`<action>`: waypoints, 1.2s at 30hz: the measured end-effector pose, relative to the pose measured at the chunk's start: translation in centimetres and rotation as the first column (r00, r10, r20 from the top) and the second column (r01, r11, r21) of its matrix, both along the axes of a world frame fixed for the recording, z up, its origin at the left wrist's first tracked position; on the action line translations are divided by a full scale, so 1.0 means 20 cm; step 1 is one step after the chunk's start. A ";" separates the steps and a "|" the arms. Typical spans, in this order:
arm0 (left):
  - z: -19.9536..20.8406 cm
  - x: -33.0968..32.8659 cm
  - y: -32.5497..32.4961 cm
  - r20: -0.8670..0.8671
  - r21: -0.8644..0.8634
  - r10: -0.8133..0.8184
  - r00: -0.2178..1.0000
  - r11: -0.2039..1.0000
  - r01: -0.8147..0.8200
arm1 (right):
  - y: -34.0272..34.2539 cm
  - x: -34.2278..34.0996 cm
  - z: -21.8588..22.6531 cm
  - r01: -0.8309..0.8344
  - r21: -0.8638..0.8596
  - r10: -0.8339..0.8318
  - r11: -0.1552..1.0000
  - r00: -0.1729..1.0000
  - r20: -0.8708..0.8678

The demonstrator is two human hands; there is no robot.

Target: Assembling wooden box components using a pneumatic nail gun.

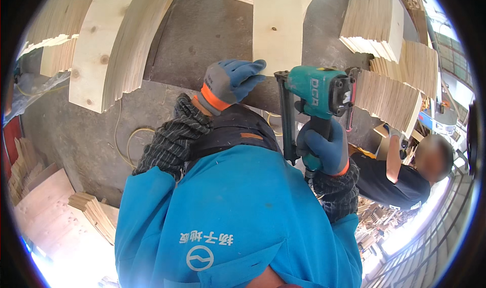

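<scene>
Right of the nail gun (315,90), clasped in the right hand (328,147), stood board stacks (387,103); left, the left hand (233,83) hung half-open, apparently empty. Beyond, a plank (277,29) overlay the grey tabletop (202,34).

A teal-and-black nail gun (320,89) is held up near the end of a flat, pale, rectangular wooden board (277,30).

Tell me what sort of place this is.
Probably a woodworking shop: boards lie in stacks, the right hand grips what looks like a teal nail gun, and wood scraps are heaped at lower right.
</scene>
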State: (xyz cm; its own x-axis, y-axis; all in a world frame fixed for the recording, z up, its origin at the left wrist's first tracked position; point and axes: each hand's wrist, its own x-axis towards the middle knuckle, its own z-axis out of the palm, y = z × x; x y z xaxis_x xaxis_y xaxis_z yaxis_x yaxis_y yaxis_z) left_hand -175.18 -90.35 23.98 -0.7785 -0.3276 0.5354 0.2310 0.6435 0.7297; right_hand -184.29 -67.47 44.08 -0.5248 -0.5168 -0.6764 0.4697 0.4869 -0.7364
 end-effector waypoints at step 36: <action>-0.03 0.00 -0.01 0.010 0.031 -0.048 0.999 0.998 0.048 | 0.01 0.01 -0.08 0.004 0.037 -0.002 0.999 0.999 -0.038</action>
State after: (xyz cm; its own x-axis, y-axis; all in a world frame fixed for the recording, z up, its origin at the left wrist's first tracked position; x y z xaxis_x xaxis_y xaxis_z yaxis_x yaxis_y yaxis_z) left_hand -175.20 -90.64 23.36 -0.7994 -0.3059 0.5170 0.2532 0.6089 0.7518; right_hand -184.06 -67.35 42.53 -0.5520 -0.4903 -0.6745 0.4430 0.5129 -0.7353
